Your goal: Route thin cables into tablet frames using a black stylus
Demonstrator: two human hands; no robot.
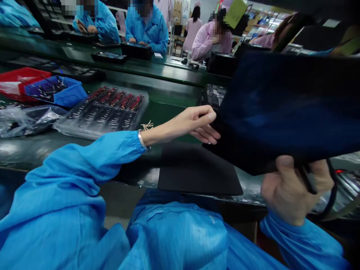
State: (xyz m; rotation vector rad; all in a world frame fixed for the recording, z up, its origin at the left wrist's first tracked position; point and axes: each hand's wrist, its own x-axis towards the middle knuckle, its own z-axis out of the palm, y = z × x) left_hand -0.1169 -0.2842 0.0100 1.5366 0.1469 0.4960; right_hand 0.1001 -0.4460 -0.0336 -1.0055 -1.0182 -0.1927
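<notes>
A large black flat panel (281, 108) with a bluish sheen is tilted up at the right. It resembles a laptop lid or screen, but motion blur hides its exact kind. My left hand (204, 123) is closed at its left edge, thumb against the fingers. Below, my right hand (298, 189) grips the lower edge with the thumb in front. A thin dark piece (308, 178) shows between the right hand's fingers; what it is I cannot make out. Under the panel, a black mat (199, 172) lies at the bench's near edge.
Left of my forearm stands a clear plastic tray (104, 112) of small red and dark parts. Beyond it are a blue bin (56, 90), a red bin (17, 80) and plastic bags (30, 118). An opened device (215, 93) sits behind the panel. Co-workers sit across the green bench.
</notes>
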